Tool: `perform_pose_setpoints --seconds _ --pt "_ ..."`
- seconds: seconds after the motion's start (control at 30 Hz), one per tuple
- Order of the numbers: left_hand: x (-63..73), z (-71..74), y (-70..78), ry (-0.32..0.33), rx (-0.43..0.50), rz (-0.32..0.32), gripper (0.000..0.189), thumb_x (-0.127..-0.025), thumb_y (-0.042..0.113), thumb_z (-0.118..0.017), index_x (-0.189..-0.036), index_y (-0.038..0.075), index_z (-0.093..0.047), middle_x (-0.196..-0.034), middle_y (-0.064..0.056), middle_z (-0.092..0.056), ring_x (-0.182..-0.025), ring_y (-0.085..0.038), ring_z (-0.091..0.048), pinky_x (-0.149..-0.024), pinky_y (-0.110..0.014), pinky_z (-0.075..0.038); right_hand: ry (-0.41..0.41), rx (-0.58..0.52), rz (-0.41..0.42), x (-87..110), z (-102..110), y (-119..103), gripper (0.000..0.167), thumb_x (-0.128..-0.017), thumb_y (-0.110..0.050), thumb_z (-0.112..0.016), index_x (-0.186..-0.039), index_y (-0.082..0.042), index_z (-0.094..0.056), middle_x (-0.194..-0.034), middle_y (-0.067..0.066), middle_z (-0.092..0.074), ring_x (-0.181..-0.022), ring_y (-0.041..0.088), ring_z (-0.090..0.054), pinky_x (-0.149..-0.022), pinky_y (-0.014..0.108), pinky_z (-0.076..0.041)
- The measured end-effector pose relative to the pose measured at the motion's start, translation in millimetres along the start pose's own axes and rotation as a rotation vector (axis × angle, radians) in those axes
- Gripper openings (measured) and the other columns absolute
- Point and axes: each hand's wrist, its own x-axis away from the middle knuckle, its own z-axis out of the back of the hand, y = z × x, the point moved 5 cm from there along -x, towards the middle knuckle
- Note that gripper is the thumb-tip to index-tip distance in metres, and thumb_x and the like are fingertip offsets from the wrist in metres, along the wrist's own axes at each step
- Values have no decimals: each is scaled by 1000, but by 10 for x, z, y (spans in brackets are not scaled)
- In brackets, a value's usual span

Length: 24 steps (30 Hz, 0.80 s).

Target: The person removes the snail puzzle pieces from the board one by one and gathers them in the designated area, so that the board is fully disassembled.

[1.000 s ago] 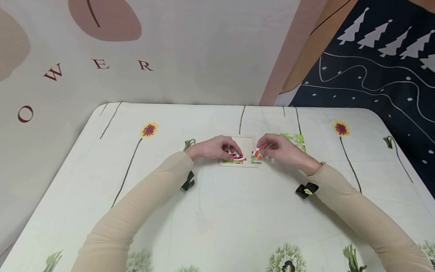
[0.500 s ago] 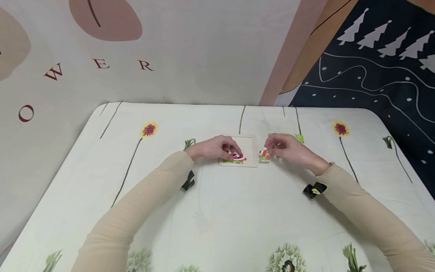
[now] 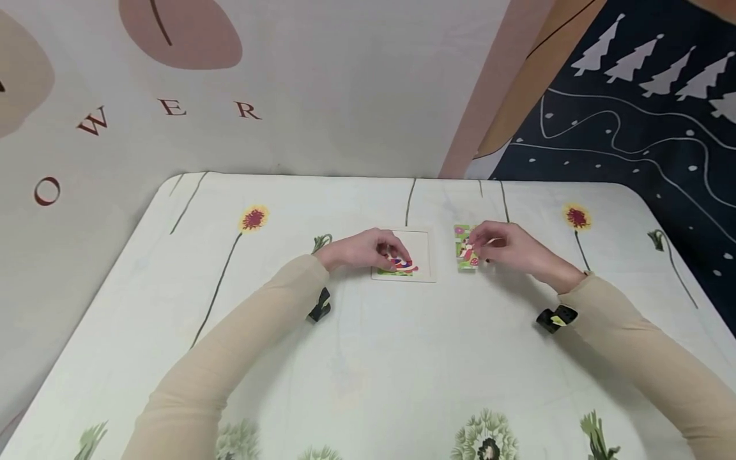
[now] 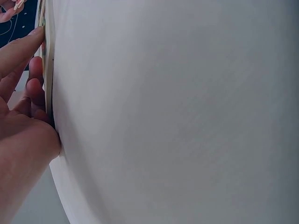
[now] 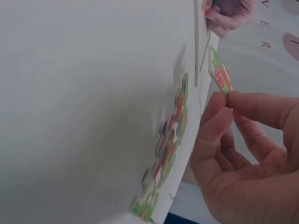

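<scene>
A shallow pale puzzle tray [image 3: 422, 252] lies on the white cloth, with colourful puzzle pieces [image 3: 402, 264] in its near left corner. My left hand [image 3: 368, 249] rests there, fingertips touching the pieces; in the left wrist view a fairly straight finger [image 4: 28, 44] meets the tray's face. To the right, my right hand [image 3: 512, 248] pinches a green, red and white jigsaw piece [image 5: 219, 74] between thumb and forefinger. That piece is raised above the table in the right wrist view. Loose puzzle pieces [image 5: 170, 142] lie beneath, mostly hidden by this hand in the head view.
The table [image 3: 368, 358] wears a white cloth printed with flowers and stems. Behind it hangs a pale printed curtain [image 3: 345, 96], with a dark tree-patterned cloth [image 3: 621, 128] at the right. A black strap [image 3: 556, 318] sits on the right wrist.
My right hand has moved right, away from the tray, carrying the jigsaw piece over beside the loose pieces. The left hand has stayed on the tray.
</scene>
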Motion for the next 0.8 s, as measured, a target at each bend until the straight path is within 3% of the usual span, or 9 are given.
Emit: perform_pose_setpoints --seconds 0.33,0.53,0.8 --pt "-16 -9 -25 3 0 7 24 -86 1 -68 -109 6 -72 -103 -3 -59 -86 -18 -49 -78 -25 -40 27 64 -43 115 167 158 20 -94 -6 -60 -112 1 -62 -105 14 -60 -94 24 -52 -76 22 -44" --pt "-21 -13 -36 3 -2 11 24 -86 1 -68 -109 7 -72 -103 -4 -58 -85 -17 -49 -77 -25 -40 33 72 -34 202 234 256 18 -95 -5 -59 -111 2 -61 -102 13 -60 -89 20 -53 -74 22 -45" --pt "-19 -14 -33 3 13 14 23 -86 0 -67 -109 6 -72 -102 -4 -58 -87 -17 -49 -78 -25 -40 35 70 -79 308 319 386 19 -95 -4 -58 -112 3 -60 -102 16 -59 -84 20 -55 -67 27 -48"
